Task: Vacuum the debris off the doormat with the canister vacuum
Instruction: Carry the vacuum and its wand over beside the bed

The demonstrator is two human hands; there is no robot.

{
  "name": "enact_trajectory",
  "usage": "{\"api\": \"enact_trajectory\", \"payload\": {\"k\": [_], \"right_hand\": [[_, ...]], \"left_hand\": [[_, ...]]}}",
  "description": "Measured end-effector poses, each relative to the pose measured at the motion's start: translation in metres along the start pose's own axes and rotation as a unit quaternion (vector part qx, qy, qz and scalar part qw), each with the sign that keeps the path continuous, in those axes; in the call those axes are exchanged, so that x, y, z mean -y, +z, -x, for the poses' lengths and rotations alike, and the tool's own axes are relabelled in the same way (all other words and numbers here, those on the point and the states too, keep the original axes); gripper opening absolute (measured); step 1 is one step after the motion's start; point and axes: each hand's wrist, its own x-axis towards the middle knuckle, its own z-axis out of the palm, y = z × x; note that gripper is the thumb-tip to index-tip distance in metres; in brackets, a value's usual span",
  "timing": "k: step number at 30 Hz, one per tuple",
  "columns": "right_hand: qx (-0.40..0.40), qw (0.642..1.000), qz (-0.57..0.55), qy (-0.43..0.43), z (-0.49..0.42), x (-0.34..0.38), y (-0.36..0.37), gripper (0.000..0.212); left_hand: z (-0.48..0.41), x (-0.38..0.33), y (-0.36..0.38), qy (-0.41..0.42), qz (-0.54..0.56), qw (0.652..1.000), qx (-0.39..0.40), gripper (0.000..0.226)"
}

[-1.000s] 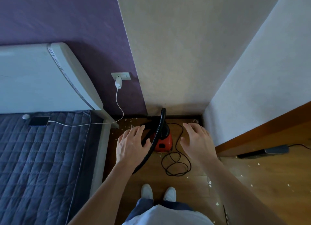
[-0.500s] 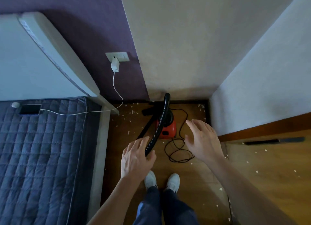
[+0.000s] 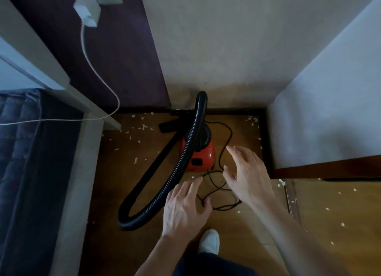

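A small red canister vacuum (image 3: 201, 156) stands on the wooden floor in the corner. Its black ribbed hose (image 3: 181, 164) arcs up over the canister and loops down to the left. The black wand and nozzle (image 3: 168, 126) lie beside it toward the wall. A thin black power cord (image 3: 221, 190) lies coiled in front of the canister. My left hand (image 3: 185, 206) hovers open just right of the hose, over the cord. My right hand (image 3: 248, 174) is open too, right of the canister. Neither hand holds anything. No doormat is in view.
White debris bits (image 3: 136, 139) are scattered over the floor. A bed (image 3: 31, 162) with a dark quilt fills the left side. A white charger (image 3: 87, 9) and its cable hang from a wall socket. Walls close in behind and right. My white shoe (image 3: 209, 241) is below.
The camera has dropped closer to the vacuum. Both hands have lowered toward the floor; my left hand has shifted from the hose's left side to its right, over the cord.
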Motion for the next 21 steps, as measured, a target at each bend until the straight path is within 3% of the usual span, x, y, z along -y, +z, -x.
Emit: {"api": "enact_trajectory", "payload": {"k": [6,10,16,21], "right_hand": [[-0.007,1.0,0.023,0.01,-0.038,-0.045,0.102,0.061],[-0.023,1.0,0.017,-0.007,-0.067,-0.061,0.153,0.057],[-0.075,0.996,-0.008,-0.048,-0.111,-0.056,0.205,0.058],[-0.077,0.995,-0.01,-0.057,-0.124,-0.045,0.234,0.059]], "left_hand": [[-0.045,0.059,0.091,0.006,0.057,0.998,-0.01,0.065],[-0.075,0.088,0.087,0.044,0.029,0.992,-0.113,0.069],[-0.105,0.133,0.051,0.079,-0.018,0.975,-0.208,0.071],[-0.116,0.205,0.073,0.085,-0.064,0.97,-0.22,0.063]]}}
